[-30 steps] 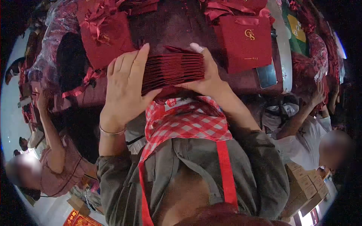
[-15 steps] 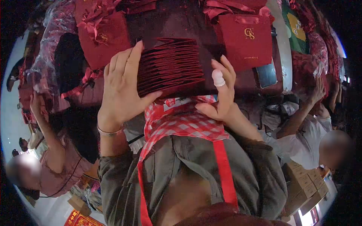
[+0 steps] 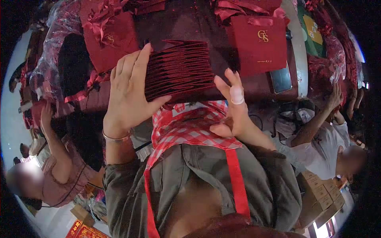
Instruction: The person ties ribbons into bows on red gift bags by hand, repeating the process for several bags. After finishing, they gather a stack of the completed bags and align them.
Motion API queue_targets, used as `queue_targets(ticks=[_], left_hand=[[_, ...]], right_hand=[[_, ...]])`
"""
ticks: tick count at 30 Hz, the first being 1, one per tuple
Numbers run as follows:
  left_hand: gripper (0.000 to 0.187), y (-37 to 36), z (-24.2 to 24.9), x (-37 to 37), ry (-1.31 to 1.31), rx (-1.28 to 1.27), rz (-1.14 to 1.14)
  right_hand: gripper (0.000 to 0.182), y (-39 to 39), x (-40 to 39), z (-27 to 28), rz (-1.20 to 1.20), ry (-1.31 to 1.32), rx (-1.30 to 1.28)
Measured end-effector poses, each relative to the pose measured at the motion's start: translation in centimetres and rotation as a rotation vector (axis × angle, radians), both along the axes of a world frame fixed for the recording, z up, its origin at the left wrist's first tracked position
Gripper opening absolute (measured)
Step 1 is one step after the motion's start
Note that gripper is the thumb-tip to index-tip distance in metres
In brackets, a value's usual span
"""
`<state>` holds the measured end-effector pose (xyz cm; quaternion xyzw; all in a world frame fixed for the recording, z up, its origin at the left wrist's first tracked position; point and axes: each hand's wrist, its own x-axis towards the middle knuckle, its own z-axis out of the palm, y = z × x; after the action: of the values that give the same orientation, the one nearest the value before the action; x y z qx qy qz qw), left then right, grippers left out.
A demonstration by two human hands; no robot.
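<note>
A stack of dark red folded pieces (image 3: 180, 69) lies on the dark table at the centre, its layers fanned toward me. My left hand (image 3: 129, 89) rests against the stack's left side, thumb stretched along the near edge and fingers extended, with no grip around it. Just off the stack's right near corner, my right hand (image 3: 234, 105) is raised with its fingers apart, holding nothing. One of its fingers wears a white cover.
Red bags with gold letters stand at the right (image 3: 260, 45) and left (image 3: 109, 39). A phone (image 3: 281, 80) lies by the right bag. Co-workers sit at the left (image 3: 59, 170) and right (image 3: 317, 150). Cartons (image 3: 317, 194) are at lower right.
My right hand has shifted slightly down and its fingers have bent differently. My left hand stays at the stack. The left co-worker's raised hand has moved a little.
</note>
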<state>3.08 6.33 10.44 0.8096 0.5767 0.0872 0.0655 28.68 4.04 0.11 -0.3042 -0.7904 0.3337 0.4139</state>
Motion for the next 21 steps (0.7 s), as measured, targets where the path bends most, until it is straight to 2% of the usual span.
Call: queue_targets(ticks=[3, 6, 8, 12, 13, 18, 21], left_hand=[[0.1, 0.0, 0.1, -0.1, 0.005, 0.002, -0.003], [0.1, 0.0, -0.1, -0.1, -0.01, 0.015, -0.006], [0.102, 0.0, 0.1, -0.1, -0.005, -0.009, 0.001], [0.102, -0.1, -0.1, -0.2, -0.009, -0.007, 0.01], [0.102, -0.1, -0.1, -0.1, -0.01, -0.006, 0.01], [0.104, -0.1, 0.1, 0.0, -0.033, -0.025, -0.012], [0.102, -0.2, -0.1, -0.1, -0.031, 0.007, 0.001]], right_hand=[[0.105, -0.1, -0.3, -0.3, -0.006, 0.113, 0.026], [0.101, 0.0, -0.3, 0.0, -0.006, 0.162, -0.109], [0.093, 0.4, -0.5, -0.5, -0.014, 0.294, 0.021], [0.089, 0.7, -0.7, -0.3, 0.015, 0.399, -0.05], [0.088, 0.9, -0.5, -0.3, 0.087, 0.466, -0.131], [0.076, 0.2, -2.0, 0.2, 0.01, 0.831, -0.226], [0.08, 0.7, -2.1, 0.7, -0.013, 0.811, -0.216]])
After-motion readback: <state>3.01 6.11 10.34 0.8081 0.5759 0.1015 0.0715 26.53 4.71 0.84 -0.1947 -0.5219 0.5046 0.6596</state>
